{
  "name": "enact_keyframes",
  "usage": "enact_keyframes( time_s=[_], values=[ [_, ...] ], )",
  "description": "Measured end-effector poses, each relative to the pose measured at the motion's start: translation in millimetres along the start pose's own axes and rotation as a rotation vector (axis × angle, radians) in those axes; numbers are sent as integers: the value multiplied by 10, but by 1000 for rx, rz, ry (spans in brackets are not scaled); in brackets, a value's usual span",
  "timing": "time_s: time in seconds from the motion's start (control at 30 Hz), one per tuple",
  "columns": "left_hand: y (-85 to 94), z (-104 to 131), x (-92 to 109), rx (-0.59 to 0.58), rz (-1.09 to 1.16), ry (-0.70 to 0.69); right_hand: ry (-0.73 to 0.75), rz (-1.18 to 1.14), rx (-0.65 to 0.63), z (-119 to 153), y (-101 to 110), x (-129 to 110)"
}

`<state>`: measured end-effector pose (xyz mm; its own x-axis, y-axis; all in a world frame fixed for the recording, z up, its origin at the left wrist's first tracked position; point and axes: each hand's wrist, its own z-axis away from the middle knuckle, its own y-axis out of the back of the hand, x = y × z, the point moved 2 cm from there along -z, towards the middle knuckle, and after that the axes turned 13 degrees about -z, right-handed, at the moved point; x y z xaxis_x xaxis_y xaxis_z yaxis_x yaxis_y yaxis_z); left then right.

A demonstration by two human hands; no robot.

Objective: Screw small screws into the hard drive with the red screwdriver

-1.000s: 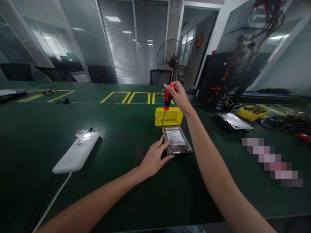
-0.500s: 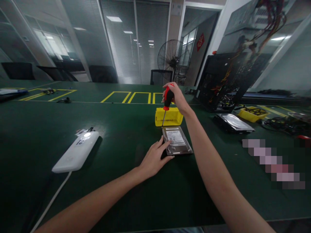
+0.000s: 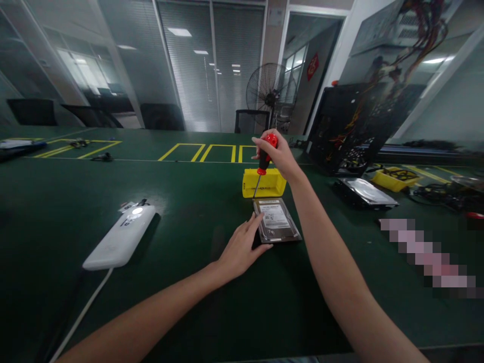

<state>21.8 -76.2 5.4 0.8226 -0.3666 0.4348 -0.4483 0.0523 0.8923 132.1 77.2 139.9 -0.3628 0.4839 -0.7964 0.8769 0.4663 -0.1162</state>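
Observation:
A silver hard drive [image 3: 279, 233] with a white label lies flat on the green table in front of me. My left hand [image 3: 244, 242] holds its left side and near corner, fingers along the edge and over the top, thumb by the near edge. Above the drive, my right hand [image 3: 278, 154] is closed around the red and black handle of a screwdriver [image 3: 263, 161]. The shaft slants down, its tip at the drive's far left corner; whether it sits in a screw is too small to tell. Just behind the drive is a yellow plastic bin [image 3: 264, 184].
To the left lies a white power bank [image 3: 119, 239] with a cable. At the right are another drive [image 3: 365, 192], a yellow bin [image 3: 395, 179] with parts, loose cables [image 3: 434, 194] and a pixelated strip [image 3: 427, 254]. An opened computer case [image 3: 342, 126] stands behind them.
The right hand has turned slightly on the screwdriver handle, its fingers now differently placed and more of the red end showing. The left hand and hard drive stay put; the view shifts a little.

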Motion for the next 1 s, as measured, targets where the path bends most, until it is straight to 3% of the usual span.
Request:
enact_keyframes(
  time_s=[0.23, 0.6, 0.8, 1.0],
  values=[
    [-21, -1, -27, 13, 21, -6, -142, -126, 17, -73, 85, 118],
    [-22, -4, -24, 0, -5, -1, -103, -137, 59, 7, -138, 97],
    [-23, -8, -30, -1, 3, -4, -135, -197, 38, -71, -117, 186],
    [-53, -9, -52, 10, 13, -28, -91, -180, 6, -22, -118, 107]
  ],
)
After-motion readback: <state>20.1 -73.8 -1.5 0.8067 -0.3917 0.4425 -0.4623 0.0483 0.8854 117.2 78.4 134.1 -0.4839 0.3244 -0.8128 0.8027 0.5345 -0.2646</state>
